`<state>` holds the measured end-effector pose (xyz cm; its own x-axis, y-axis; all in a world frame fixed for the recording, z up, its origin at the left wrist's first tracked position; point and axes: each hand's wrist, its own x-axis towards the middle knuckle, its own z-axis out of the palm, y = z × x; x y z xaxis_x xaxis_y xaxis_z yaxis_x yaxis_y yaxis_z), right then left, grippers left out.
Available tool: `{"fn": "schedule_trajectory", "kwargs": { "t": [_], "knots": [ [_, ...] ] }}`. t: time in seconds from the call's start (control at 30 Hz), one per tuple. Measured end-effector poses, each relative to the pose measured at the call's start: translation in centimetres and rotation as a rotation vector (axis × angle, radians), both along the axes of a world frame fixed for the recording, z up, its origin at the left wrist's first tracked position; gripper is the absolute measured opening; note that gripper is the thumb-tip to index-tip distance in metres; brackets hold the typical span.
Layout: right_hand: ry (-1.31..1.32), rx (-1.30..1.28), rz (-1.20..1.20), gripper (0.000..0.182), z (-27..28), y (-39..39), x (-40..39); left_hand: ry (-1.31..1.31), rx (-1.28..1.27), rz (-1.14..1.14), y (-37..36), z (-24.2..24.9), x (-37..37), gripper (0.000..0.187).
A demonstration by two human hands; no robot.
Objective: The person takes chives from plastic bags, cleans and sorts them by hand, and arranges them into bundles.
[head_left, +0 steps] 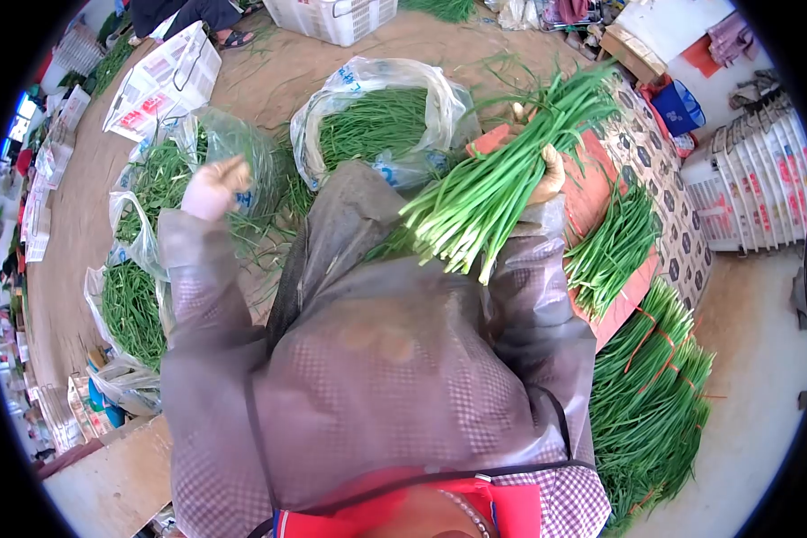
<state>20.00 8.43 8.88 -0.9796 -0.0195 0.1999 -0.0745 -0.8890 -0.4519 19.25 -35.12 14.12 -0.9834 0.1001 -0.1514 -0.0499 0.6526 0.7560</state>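
Observation:
My right hand point(549, 176) is wrapped round a thick bunch of garlic chives point(511, 170), its pale stem ends pointing down toward my lap. My left hand point(219, 186) is raised at the left, fingers curled closed and slightly blurred; whether anything is inside them I cannot make out. Just behind and below it is a clear plastic bag point(251, 148) beside loose greens point(166, 170). In front of my knees stands an open plastic bag point(309, 134) full of chives point(372, 125). Another pile of chives point(614, 247) lies on a red surface point(592, 193) by my right arm.
Chives tied with red bands point(655, 386) are stacked at my right. White crates point(753, 184) and a blue bucket point(679, 108) stand farther right. More white crates point(175, 76) are ahead, near a seated person's foot point(237, 39). Bagged greens point(133, 309) sit at left.

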Motion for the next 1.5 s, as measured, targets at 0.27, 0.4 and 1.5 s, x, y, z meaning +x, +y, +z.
{"fn": "schedule_trajectory", "kwargs": {
  "t": [0.27,0.4,1.5],
  "knots": [
    [-0.135,0.119,0.089,0.050,0.9,-3.3,-1.0,-0.058,0.643,-0.558,13.0,-2.3,1.8,0.083],
    [-0.388,0.166,0.115,0.022,4.3,-6.3,-0.6,-0.593,1.152,-0.636,17.2,-2.8,4.0,0.086],
    [-0.353,1.135,-0.145,0.029,1.4,-1.4,1.5,-0.812,1.360,-0.140,18.1,-5.9,3.9,0.049]
  ]
}}
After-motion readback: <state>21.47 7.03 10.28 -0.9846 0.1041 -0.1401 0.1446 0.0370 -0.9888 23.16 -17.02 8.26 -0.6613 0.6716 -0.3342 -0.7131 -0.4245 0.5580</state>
